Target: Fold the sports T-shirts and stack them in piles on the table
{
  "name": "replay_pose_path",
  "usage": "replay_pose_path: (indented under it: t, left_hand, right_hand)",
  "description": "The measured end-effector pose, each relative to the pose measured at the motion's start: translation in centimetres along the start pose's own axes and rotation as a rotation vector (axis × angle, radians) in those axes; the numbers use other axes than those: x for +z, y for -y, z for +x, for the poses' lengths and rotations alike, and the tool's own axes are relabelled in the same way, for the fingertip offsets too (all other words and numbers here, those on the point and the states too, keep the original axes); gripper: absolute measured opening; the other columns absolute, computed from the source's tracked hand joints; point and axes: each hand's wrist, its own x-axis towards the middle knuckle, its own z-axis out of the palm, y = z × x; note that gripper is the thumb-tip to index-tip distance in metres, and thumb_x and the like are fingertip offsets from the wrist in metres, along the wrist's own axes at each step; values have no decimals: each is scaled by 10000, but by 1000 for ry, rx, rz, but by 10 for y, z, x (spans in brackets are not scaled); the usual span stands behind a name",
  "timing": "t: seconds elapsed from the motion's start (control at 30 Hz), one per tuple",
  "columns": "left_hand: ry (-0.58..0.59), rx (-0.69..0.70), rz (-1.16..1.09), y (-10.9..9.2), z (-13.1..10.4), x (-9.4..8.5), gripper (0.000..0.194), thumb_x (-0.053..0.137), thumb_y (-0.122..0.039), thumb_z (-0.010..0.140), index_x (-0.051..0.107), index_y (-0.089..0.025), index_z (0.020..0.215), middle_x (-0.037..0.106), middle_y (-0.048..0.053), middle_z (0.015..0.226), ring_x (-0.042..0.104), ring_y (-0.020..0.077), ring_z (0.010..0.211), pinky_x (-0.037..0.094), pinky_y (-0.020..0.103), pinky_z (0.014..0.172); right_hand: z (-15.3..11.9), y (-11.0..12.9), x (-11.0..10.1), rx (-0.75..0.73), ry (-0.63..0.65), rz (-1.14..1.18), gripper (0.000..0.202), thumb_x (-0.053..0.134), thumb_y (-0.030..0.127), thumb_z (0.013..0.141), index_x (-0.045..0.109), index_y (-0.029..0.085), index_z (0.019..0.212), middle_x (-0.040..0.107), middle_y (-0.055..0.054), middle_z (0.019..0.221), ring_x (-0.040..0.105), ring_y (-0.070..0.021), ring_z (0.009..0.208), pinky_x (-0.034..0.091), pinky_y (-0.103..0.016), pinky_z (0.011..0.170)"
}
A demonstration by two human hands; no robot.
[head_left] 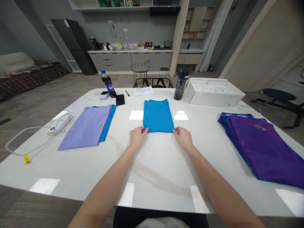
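A bright blue cloth (pixel 158 116), folded into a neat rectangle, lies flat on the white table (pixel 156 164) in front of me. My left hand (pixel 138 136) pinches its near left corner between thumb and fingers. At the near right corner, my right hand (pixel 182 137) holds the cloth the same way. Off to the left lies a folded lilac cloth (pixel 86 126) on top of another blue cloth (pixel 108 123). A stack of folded garments, a purple one (pixel 263 147) on top, rests at the right.
Behind the blue cloth stand a dark bottle (pixel 181 85) and a white box (pixel 213 92). A cola bottle (pixel 109 85), black wallet-like item (pixel 120 99), pen (pixel 127 93) and papers (pixel 143 91) lie further back. A power strip (pixel 59 123) with cables sits left.
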Motion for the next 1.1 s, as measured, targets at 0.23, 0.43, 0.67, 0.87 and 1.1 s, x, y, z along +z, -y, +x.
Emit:
replay_pose_path:
  t: [0.23,0.43,0.67,0.87,1.1]
  left_hand:
    - [-4,-37,59,1,4,5,310,464,-421,985,699,-235,905,762,55,891,684,252,937,376,346,841]
    - [24,14,216,-9,-11,-7,287,459,-330,930,700,-208,835,760,104,935,674,284,994,390,369,836]
    - [352,55,247,-1,-96,-48,284,479,-315,869,653,-224,664,719,84,735,688,281,789,386,349,707]
    - [660,87,148,7,-151,-87,326,552,-428,874,591,-238,613,668,32,655,651,242,658,342,319,597]
    - [244,129,164,-6,-49,-58,421,531,-520,957,618,-204,1221,694,137,1220,663,299,1097,466,376,875]
  right_hand:
    - [1,4,4,6,-12,-90,337,469,476,1036,662,214,947,727,-66,888,645,-239,881,347,-329,761]
    - [-8,7,-15,-18,96,-93,302,488,402,1033,672,202,901,743,-90,981,649,-244,971,351,-313,777]
    - [-100,5,-60,-65,472,22,316,558,403,964,658,212,733,727,-56,778,653,-206,739,325,-285,635]
    - [-155,1,-95,-124,721,72,206,735,366,798,680,219,665,710,-24,719,632,-194,692,326,-279,599]
    - [-58,-7,-66,2,344,165,490,560,606,944,678,200,1189,716,-114,1099,665,-247,933,443,-315,749]
